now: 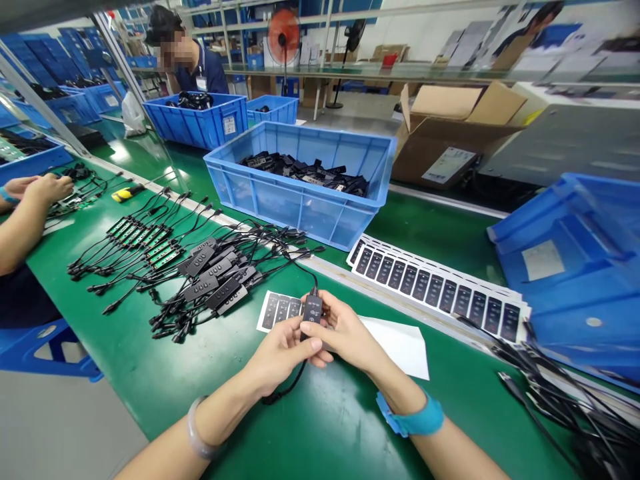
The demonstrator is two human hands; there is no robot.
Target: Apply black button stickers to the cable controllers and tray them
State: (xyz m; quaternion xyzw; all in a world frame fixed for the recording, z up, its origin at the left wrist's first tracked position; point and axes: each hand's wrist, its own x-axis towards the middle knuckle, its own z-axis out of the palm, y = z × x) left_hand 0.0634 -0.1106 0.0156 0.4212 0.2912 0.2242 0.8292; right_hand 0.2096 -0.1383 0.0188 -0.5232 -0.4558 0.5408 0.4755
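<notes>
Both my hands hold one small black cable controller [313, 308] with printed icons on its face. My left hand [280, 350] grips its lower end from the left, thumb on the face. From the right, my right hand [340, 327] wraps round it, its thumb also pressing the face. One cable leaves the top and another hangs below. Partly behind my hands lies a sheet of black label stickers [281, 308]. A white sheet of paper [397, 347] is under and beside my right wrist. To the left is a pile of black controllers with cables [215, 277].
Green circuit boards on cables [143, 240] lie left of the pile. A blue bin [300, 200] of black parts stands behind. More label sheets [435, 287] lie along the rail, with loose cables [550, 400] and another blue bin [575, 267] at right. A co-worker's hands [43, 190] work at far left.
</notes>
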